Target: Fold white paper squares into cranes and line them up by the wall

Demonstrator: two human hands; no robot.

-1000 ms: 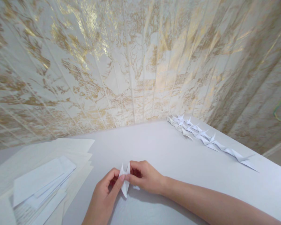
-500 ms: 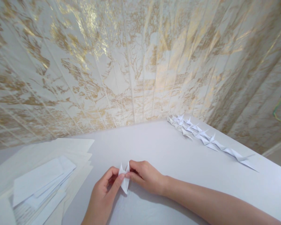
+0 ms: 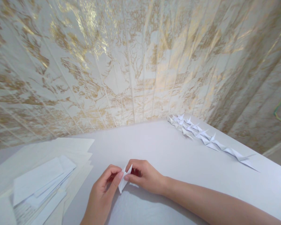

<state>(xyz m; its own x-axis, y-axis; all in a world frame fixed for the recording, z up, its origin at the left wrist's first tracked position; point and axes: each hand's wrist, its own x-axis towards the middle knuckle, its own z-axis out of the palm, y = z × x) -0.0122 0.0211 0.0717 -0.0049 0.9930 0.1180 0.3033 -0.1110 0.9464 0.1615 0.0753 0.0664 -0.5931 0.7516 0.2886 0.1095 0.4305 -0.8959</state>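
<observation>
A small piece of folded white paper (image 3: 123,184) with pointed ends is held between both hands, low in the middle of the view. My left hand (image 3: 105,186) pinches its upper left side between thumb and fingers. From the right, my right hand (image 3: 145,176) is closed on the other side, its thumb against the fold and one pointed flap rising by the fingers. Part of the paper is hidden behind the fingertips.
Rows of folded white paper cranes (image 3: 201,134) stand along the table's right edge. Loose paper sheets (image 3: 84,145) lie at the left, with smaller white folded papers (image 3: 39,181) on top. A gold-patterned curtain (image 3: 131,62) hangs behind the white table (image 3: 142,137).
The folded paper has turned, its lower tip swinging to the left. My left fingers have shifted up over its left point, and my right hand has moved only slightly.
</observation>
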